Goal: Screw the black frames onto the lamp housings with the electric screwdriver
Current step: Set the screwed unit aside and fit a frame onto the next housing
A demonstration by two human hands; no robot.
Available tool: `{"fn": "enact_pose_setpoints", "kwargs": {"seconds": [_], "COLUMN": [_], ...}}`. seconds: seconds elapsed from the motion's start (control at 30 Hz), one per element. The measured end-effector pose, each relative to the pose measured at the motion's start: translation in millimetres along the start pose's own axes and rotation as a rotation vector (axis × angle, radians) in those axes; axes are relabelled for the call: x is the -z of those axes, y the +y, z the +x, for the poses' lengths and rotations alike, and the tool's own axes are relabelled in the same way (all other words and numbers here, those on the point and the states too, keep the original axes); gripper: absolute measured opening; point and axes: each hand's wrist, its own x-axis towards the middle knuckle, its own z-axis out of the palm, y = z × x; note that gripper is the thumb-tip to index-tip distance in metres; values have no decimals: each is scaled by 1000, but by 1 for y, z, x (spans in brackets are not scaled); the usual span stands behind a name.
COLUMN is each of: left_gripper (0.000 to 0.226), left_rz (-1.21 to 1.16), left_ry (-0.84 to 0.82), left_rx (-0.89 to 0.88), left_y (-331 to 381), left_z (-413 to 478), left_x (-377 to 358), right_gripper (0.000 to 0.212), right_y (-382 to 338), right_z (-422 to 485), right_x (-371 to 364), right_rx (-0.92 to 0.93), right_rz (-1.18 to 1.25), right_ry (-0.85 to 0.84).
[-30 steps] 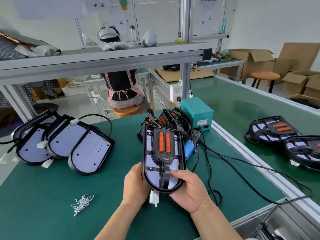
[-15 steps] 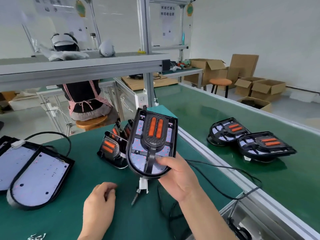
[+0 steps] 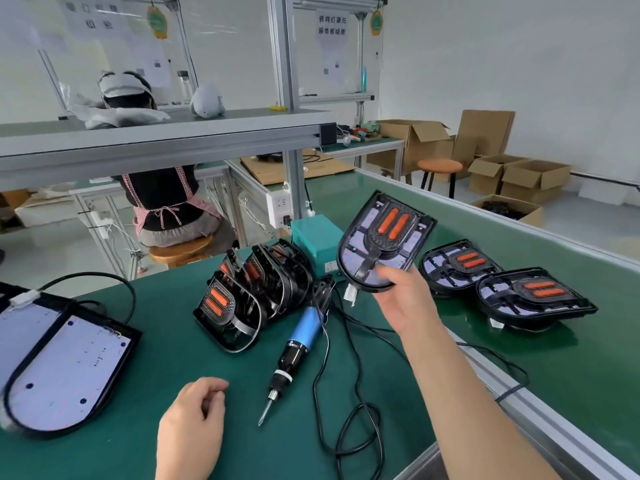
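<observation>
My right hand (image 3: pixel 403 301) grips the rounded end of a lamp housing with its black frame and two orange strips (image 3: pixel 382 242), held tilted in the air above the right side of the bench. My left hand (image 3: pixel 194 420) hovers low over the green mat, fingers loosely curled and holding nothing. The blue and black electric screwdriver (image 3: pixel 298 351) lies on the mat between my hands, bit pointing towards me. A stack of loose black frames (image 3: pixel 249 289) leans behind it. A bare lamp housing (image 3: pixel 65 368) lies at the left.
Two framed lamps (image 3: pixel 533 296) (image 3: pixel 457 265) lie on the green conveyor belt at the right. A teal power box (image 3: pixel 317 244) stands behind the frames, with black cables (image 3: pixel 349 403) looped over the mat. A person sits beyond the shelf with their back turned.
My left hand let go of the lamp and dropped to the mat. My right hand carried the lamp up and to the right, towards the conveyor. The view swung right.
</observation>
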Motion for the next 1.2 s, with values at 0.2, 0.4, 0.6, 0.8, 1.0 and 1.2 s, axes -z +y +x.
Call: {"fn": "enact_pose_setpoints", "kwargs": {"seconds": [0.2,0.4,0.6,0.8,1.0,1.2], "left_gripper": [41,46,51,28,27,39], "left_rz": [-18,-5,-8,-62,-72,4], "left_ry": [36,85,104,191,182,106], "left_rx": [-8,-68,-154,-230,-205,-168], "left_y": [0,3,-12,-13,-11,-9], "left_z": [1,3,10,11,12,15], "left_x": [-4,-7,-11,-20,-22,-12], "right_gripper": [58,46,57,70,106,80], "right_y": [3,0,0,-3,8,21], "right_z": [52,108,155,182,191,180], "right_x": [22,33,47,49,50,49], "right_rx": [-1,22,36,24,-34,39], "right_rz": [-86,-183,-332,-454,-559,-649], "right_ry": [178,287,432,588,612,680]}}
